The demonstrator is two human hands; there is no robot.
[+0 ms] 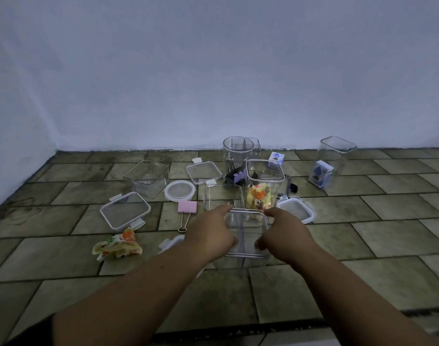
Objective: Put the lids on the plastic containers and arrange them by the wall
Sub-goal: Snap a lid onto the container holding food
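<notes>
clear plastic, square-mouthed container stands nearest the person on the tiled floor, held between both hands. left hand wraps its left wall, forefinger stretched along the far rim; right hand clasps the right wall, fingers curled round it. both hands are pressed onto the container, not spread. no lid on it yet.

loose lids lie about: a rectangular clear lid with white tabs toward the left edge of the floor, a round white-rimmed lid behind the pink binder clip, a square tabbed lid further back, a white-rimmed square lid just right of the right hand. part of another white lid shows under the left forearm.

other open containers: a low square tub, a tall square jar holding yellow-orange packets, a round divided jar close to the wall, a tall jar at the far right with a small printed box before it. a crumpled snack wrapper lies front left.

judgement: step in hand is securing the first container for lidding; task barely begun (nothing closed). next move calls for freeing one hand, picking the lid that matches this square mouth, likely the one at right, and pressing it down evenly.
</notes>
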